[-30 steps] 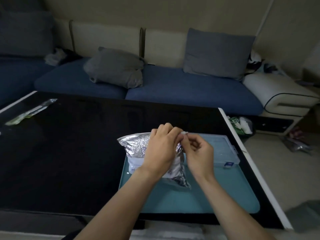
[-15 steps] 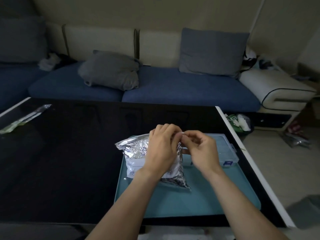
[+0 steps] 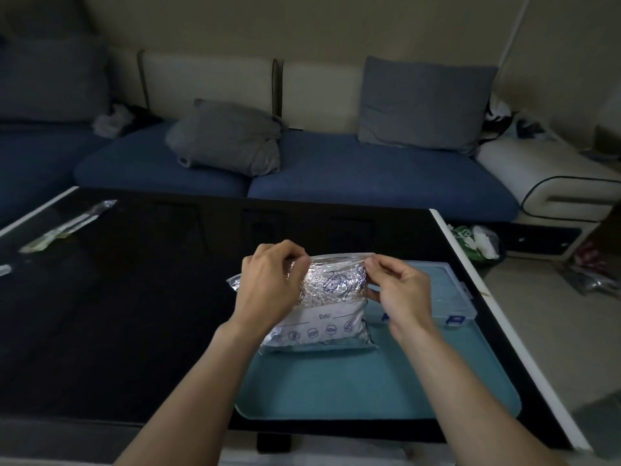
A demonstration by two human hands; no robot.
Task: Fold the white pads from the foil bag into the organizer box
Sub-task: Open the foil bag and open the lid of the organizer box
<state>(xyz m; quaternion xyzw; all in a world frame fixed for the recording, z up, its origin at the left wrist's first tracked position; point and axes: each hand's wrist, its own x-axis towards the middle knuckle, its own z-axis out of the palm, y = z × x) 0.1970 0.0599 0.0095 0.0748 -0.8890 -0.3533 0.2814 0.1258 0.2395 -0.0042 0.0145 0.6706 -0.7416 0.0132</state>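
Observation:
A crinkled silver foil bag (image 3: 331,307) with a white label strip and blue print stands upright on the teal mat (image 3: 379,381). My left hand (image 3: 268,284) pinches the left end of its top zip edge. My right hand (image 3: 400,290) pinches the right end of the same edge. The clear plastic organizer box (image 3: 443,294) lies closed on the mat behind and right of the bag, partly hidden by my right hand. No white pads are visible; the bag hides its contents.
The mat lies on a black glossy table (image 3: 117,297) with a white right edge. A long clear wrapper (image 3: 67,225) lies at the far left of the table. A blue sofa (image 3: 336,173) with grey cushions runs behind.
The bag has been turned so its printed face points at me and stands upright. My hands, close together before, have spread apart along the top edge.

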